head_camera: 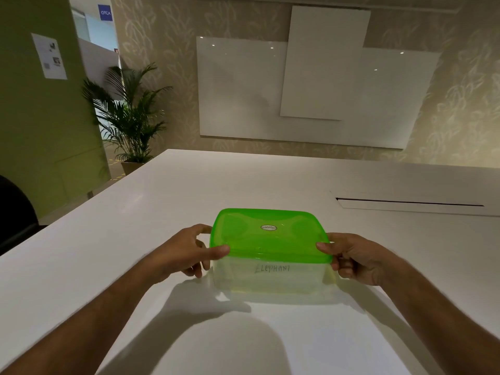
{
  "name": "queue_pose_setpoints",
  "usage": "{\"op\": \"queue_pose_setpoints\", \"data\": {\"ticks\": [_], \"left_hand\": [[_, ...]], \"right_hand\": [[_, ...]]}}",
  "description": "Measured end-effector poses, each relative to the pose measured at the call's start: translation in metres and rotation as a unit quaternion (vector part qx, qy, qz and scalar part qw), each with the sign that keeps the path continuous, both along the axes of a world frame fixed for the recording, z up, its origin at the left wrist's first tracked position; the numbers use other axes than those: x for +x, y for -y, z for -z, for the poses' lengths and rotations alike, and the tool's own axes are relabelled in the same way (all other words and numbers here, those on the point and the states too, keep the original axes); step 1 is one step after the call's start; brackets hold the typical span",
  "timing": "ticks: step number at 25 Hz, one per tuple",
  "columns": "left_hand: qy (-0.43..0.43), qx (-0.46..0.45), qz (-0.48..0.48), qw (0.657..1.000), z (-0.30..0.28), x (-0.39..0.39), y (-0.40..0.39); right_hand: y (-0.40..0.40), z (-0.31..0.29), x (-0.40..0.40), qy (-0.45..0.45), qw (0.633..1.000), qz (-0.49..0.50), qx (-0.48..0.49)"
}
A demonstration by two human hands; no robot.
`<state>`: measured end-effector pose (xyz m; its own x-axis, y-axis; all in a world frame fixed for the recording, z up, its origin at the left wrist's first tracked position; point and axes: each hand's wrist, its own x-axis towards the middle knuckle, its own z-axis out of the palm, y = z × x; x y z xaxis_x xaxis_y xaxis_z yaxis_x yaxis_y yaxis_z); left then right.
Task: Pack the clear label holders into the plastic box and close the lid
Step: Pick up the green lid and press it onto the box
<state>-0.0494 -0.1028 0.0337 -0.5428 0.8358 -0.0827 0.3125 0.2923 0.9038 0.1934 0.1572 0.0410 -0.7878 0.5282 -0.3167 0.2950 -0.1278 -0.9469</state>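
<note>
A clear plastic box [270,280] with "ELEPHANT" written on its front wall stands on the white table [135,239]. A bright green lid [267,236] with a small oval sticker lies on top of it. My left hand [186,253] grips the lid's left end, thumb on top and fingers under the rim. My right hand [354,258] holds the right end the same way. I cannot make out any clear label holders through the box walls.
A long cable slot [408,203] runs across the table at the right rear. A dark chair [16,212] stands off the left edge. A potted palm [130,117] and white wall boards [311,90] lie beyond the far edge.
</note>
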Motion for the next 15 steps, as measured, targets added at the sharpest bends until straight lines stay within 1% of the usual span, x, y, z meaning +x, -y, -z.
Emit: {"op": "queue_pose_setpoints", "data": {"ticks": [1,2,3,4,5,7,9,11,15], "left_hand": [[-0.088,-0.015,-0.008,0.996,0.004,-0.002,0.001],[-0.186,-0.028,-0.014,0.982,0.01,-0.004,0.003],[-0.278,-0.026,-0.02,0.96,0.019,-0.007,0.004],[-0.353,0.0,-0.026,0.935,0.028,-0.009,0.006],[-0.405,0.043,-0.029,0.913,0.037,-0.012,0.007],[-0.465,0.16,-0.02,0.87,0.047,-0.016,0.007],[-0.5,0.255,0.011,0.827,0.052,-0.018,0.004],[-0.534,0.294,0.024,0.792,0.056,-0.018,0.0],[-0.578,0.32,0.024,0.75,0.065,-0.021,-0.005]], "right_hand": [[0.0,0.0,0.0,0.001,1.0,-0.001,0.0],[0.001,0.0,0.0,0.001,1.0,-0.002,0.0],[0.002,-0.001,0.001,0.001,1.0,-0.003,0.0],[0.002,-0.001,0.001,-0.001,1.0,-0.003,-0.002],[0.003,-0.001,0.002,-0.003,1.0,-0.003,-0.004],[0.004,-0.001,0.002,-0.006,1.0,-0.003,-0.008],[0.004,-0.001,0.002,-0.005,1.0,-0.002,-0.009],[0.004,-0.001,0.002,-0.007,1.0,-0.001,-0.011],[0.004,0.001,0.001,-0.009,1.0,0.013,-0.015]]}}
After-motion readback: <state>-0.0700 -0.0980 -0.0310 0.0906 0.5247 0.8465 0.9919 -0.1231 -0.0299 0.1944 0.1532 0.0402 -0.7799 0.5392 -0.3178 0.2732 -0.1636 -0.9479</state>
